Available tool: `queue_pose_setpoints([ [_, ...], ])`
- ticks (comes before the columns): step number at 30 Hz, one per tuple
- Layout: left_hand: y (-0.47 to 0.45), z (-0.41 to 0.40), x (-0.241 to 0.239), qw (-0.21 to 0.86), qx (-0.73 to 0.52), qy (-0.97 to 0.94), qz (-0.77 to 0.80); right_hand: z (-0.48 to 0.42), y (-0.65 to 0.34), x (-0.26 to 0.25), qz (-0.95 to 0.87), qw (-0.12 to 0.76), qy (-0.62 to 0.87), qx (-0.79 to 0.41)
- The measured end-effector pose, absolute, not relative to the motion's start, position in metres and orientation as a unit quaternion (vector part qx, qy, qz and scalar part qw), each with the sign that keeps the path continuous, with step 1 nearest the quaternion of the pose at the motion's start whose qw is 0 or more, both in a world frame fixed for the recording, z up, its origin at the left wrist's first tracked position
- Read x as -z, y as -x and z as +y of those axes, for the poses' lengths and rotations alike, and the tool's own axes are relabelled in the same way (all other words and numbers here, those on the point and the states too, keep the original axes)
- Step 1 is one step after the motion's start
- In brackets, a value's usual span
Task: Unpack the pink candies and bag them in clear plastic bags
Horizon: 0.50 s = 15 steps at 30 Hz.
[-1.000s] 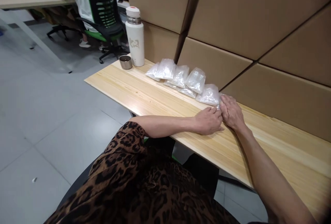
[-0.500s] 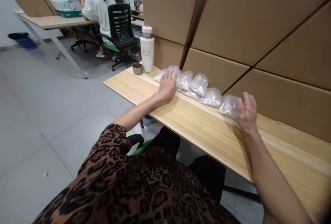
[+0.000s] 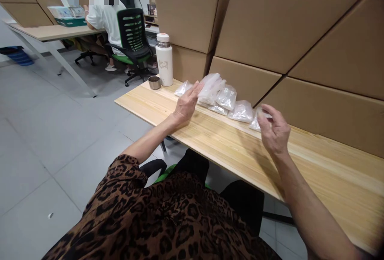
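Several clear plastic bags with whitish contents lie in a row along the back of the wooden table, against the cardboard boxes. My left hand (image 3: 186, 103) is closed at the edge of a plastic bag (image 3: 211, 85), which is tipped up above the others; the thumb is hidden. Left of that hand lies another bag (image 3: 183, 88). Beyond the raised one sit a shiny bag (image 3: 227, 97) and a flatter bag (image 3: 241, 111). My right hand (image 3: 274, 130) hovers by the rightmost bag (image 3: 255, 122), partly covering it, with thumb and fingers curved and apart.
Stacked cardboard boxes (image 3: 252, 24) wall off the back of the table (image 3: 222, 144). At its left end stand a white bottle (image 3: 165, 64) and a small metal cup (image 3: 155, 83). A person in a white top (image 3: 105, 18) sits at another desk (image 3: 57, 32).
My left hand has turned and tipped a plastic bag upward from the row. The right hand has come off the side of the rightmost bag, its fingers now curled more.
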<state>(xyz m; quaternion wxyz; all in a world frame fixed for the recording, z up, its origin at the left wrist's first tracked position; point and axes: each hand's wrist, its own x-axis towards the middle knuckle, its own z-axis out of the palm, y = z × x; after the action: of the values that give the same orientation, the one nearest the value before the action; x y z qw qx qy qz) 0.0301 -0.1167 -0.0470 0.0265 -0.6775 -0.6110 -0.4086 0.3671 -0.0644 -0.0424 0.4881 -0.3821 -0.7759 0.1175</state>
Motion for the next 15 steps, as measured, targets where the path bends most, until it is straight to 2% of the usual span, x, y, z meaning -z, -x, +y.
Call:
queue_pose_setpoints([
  [5, -0.083, -0.149, 0.065, -0.050, 0.479, 0.717, -0.505, -0.091, -0.336, 0.022, -0.790, 0.470, 0.371, -0.134],
  [9, -0.119, -0.159, 0.071, -0.102, 0.455, 0.711, -0.527, -0.087, -0.339, 0.028, -0.689, 0.521, 0.409, -0.295],
  [11, -0.133, -0.161, 0.072, -0.115, 0.447, 0.706, -0.538, -0.087, -0.347, 0.031, -0.647, 0.517, 0.423, -0.367],
  [15, -0.162, -0.163, 0.075, -0.138, 0.446, 0.706, -0.532, -0.095, -0.362, 0.026, -0.663, 0.485, 0.411, -0.395],
])
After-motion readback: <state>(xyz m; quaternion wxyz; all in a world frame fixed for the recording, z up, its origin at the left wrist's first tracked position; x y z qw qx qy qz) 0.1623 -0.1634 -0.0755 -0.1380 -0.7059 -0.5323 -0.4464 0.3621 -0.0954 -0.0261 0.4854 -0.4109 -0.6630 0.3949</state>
